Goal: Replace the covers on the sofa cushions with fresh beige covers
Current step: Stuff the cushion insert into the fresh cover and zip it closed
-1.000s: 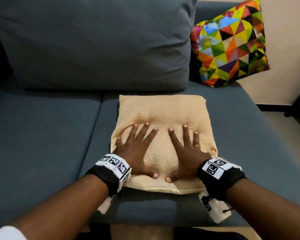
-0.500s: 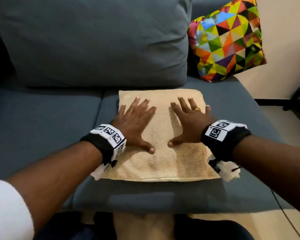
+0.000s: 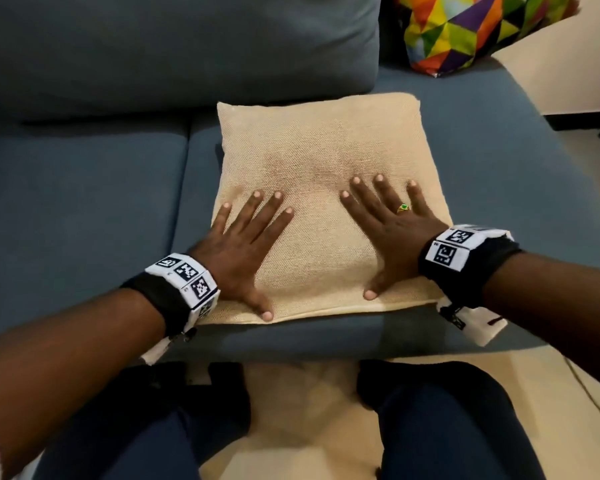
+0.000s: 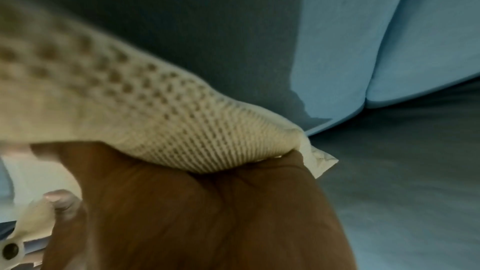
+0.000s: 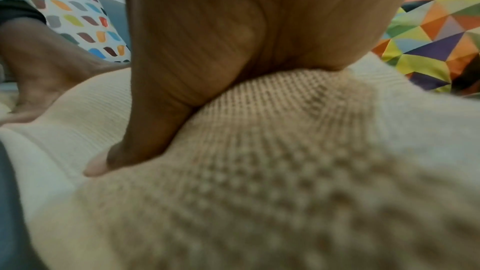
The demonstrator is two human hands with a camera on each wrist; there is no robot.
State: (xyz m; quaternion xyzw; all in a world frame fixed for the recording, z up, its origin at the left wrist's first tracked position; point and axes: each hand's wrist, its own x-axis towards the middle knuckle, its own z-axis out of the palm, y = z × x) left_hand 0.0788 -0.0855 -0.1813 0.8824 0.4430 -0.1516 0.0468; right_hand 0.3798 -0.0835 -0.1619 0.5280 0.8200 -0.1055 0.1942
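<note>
Here, cushion (image 3: 321, 188): we have it lying flat on the sofa seat (image 3: 84, 209), in its beige cover.
Left hand (image 3: 238, 251): our fingers spread straight, palm pressing its near left part, gripping nothing.
Right hand (image 3: 392, 233): likewise flat on its near right part.
Patterned cushion (image 3: 465, 29): far right.

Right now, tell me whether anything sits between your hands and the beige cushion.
Nothing visible does. The left hand and right hand lie flat with spread fingers directly on the beige cushion, which rests on the sofa seat. The patterned cushion stands apart at the back right.
</note>
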